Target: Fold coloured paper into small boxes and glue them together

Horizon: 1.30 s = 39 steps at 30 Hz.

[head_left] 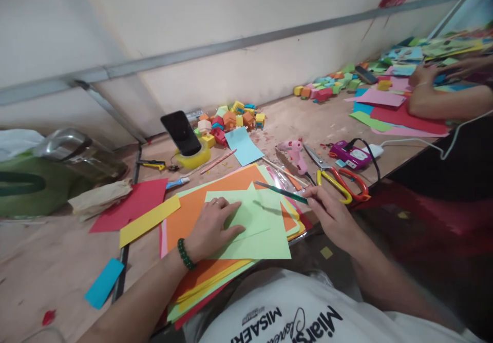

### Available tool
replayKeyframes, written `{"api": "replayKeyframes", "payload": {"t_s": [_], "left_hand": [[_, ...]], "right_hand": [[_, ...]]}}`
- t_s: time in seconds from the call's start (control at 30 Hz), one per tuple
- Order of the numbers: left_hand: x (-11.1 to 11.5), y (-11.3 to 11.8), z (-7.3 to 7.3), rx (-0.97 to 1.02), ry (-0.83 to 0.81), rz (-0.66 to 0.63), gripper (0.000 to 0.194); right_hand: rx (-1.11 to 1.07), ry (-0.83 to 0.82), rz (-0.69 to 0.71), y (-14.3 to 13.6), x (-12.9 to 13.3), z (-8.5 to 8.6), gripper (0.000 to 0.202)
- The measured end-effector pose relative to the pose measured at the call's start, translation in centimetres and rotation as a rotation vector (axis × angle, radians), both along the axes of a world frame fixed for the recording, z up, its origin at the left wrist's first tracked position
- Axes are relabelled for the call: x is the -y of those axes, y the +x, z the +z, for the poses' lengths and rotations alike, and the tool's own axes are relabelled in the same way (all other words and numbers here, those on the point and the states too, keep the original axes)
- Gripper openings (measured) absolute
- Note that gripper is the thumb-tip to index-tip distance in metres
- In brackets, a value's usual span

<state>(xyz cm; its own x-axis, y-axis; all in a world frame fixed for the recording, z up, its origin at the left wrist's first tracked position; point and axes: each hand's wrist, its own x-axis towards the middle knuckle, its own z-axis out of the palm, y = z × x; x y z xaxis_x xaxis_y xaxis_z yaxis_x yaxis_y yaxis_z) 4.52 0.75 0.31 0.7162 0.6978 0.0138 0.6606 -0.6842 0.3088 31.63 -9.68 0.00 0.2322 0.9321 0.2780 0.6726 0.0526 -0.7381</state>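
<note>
A light green sheet (265, 237) lies on a stack of coloured paper, with an orange sheet (185, 220) directly beneath it. On the green sheet's left part my left hand (215, 225) rests flat, fingers apart, a green bead bracelet at the wrist. My right hand (327, 212) pinches the end of a thin dark green tool (285, 193), whose narrow tip points left over the sheet's upper edge. A line or slit runs across the green sheet's lower part. Whether the tool touches the paper cannot be made out.
Scissors (335, 176), a pink glue gun (295, 155) and a purple device (352, 154) lie at the right. Behind the stack are a phone (181, 132) on yellow tape (194, 157) and small paper boxes (230, 119). Another person's arm (447, 101) rests far right.
</note>
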Motion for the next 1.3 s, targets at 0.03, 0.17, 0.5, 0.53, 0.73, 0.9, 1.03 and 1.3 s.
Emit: {"api": "replayKeyframes", "payload": {"t_s": [0.03,0.17,0.5,0.53,0.73,0.9,1.03,1.3], "left_hand": [[0.2,0.2,0.1,-0.030,0.027,-0.019,0.046],[0.6,0.6,0.7,-0.064,0.072,-0.035,0.045],[0.7,0.5,0.4,0.017,0.000,-0.021,0.026],[1.2,0.6,0.7,0.009,0.037,-0.041,0.019],[2.6,0.0,3.0,0.174,-0.090,-0.186,0.045],[-2.5,-2.3,2.4,0.344,-0.612,-0.205,0.074],[-4.7,-1.7,0.4,0.067,-0.337,-0.290,0.056],[-1.3,0.4,-0.2,-0.222,-0.009,-0.432,0.075]], "right_hand": [[-0.009,-0.006,-0.002,-0.2,-0.3,0.0,0.021],[0.047,-0.027,0.027,-0.6,-1.7,-0.4,0.028],[0.347,0.130,0.192,-1.9,-2.8,-0.8,0.034],[0.300,0.136,0.300,-2.4,-2.8,-0.5,0.041],[0.076,0.007,0.681,-3.6,-3.1,-0.3,0.044],[-0.136,0.035,0.982,-2.7,-3.0,0.2,0.057],[-0.225,-0.086,0.937,-2.5,-3.6,0.7,0.069],[-0.103,-0.354,0.945,-2.5,-4.9,2.3,0.065]]}}
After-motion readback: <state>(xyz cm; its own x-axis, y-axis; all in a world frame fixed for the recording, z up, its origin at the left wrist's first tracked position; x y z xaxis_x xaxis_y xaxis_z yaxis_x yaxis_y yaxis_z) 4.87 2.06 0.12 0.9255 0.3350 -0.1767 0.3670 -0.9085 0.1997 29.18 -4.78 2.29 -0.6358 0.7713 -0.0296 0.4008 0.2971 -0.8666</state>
